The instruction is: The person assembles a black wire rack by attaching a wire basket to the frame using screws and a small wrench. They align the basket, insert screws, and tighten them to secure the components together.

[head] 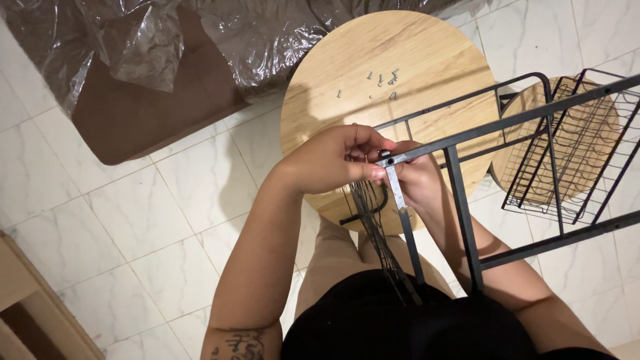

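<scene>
A black metal frame of thin bars runs from my lap out to the right. My left hand pinches its near corner, where a small screw sits in a silver joint. My right hand grips the same corner from behind the bar, partly hidden by it. A black wire mesh panel hangs down from the corner between my knees. Several small silver screws lie loose on a round light wooden board beyond my hands.
A black wire basket rests over a second round wooden board at the right. A brown cushion under crumpled clear plastic wrap lies at the upper left. White marble-look tiles cover the floor. A wooden edge shows at the lower left.
</scene>
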